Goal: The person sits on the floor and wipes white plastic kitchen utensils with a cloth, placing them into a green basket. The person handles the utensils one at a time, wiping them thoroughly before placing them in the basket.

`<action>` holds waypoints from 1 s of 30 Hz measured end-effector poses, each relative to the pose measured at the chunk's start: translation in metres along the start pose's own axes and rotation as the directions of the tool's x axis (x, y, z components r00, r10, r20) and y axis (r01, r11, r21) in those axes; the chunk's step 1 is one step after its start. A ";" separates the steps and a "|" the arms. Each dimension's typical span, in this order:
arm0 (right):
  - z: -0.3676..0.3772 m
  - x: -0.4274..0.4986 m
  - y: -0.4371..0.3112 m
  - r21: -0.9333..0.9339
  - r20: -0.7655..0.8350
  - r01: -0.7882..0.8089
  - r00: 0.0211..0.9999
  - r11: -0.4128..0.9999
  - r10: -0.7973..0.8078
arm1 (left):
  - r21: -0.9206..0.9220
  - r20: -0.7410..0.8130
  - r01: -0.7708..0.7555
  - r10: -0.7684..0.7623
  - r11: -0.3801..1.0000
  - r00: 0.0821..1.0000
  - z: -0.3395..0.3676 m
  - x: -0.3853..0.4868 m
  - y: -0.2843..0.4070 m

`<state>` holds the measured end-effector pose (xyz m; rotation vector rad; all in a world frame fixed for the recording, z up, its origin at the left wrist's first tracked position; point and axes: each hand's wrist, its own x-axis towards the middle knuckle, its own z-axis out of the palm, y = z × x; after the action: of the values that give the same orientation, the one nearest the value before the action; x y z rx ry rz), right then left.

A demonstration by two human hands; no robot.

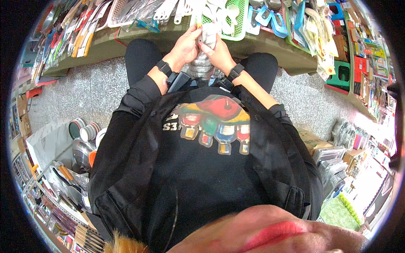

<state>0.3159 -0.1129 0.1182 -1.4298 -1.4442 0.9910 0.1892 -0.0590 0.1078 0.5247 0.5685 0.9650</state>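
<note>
Both of my hands meet at the top centre, in front of the cloth-covered stall table. My left hand [187, 44] and my right hand [219, 52] hold a whitish-grey bundle [208, 35] between them, their thumbs close together on it. It looks like plastic-wrapped or knitted material; its exact kind cannot be told. A small yellow piece [199, 24] shows at my left fingertips. Below the hands, more grey-white material [201, 68] lies between my knees. Just beyond the hands is a green plastic basket [243, 23] with white plastic spoons or ladles [233, 12].
Knives with wooden handles [87, 41] lie at the table's left, beside a white basket [110, 14]. Blue-carded goods [279, 26] and bagged items [316, 31] are on the right. Pans [81, 153] stand behind on the left; stacked clear containers [330, 170] stand behind on the right.
</note>
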 end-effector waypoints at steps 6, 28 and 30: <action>-0.004 -0.019 0.030 -0.162 0.365 0.140 0.928 0.977 -0.072 | 0.141 -0.061 -0.024 0.033 0.990 0.998 -0.010 0.006 0.022; -0.073 0.070 0.020 0.094 -0.424 0.032 0.906 0.995 0.011 | 0.154 0.160 0.614 -0.633 0.774 0.757 0.006 -0.038 0.035; -0.094 0.075 0.036 0.394 -0.380 -0.173 0.864 0.903 0.331 | 0.143 0.247 0.599 -0.614 0.788 0.749 0.004 -0.045 0.036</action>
<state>0.4179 -0.0395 0.1179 -1.4801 -0.7166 0.9484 0.1500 -0.0813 0.1436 0.4687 0.4614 0.2377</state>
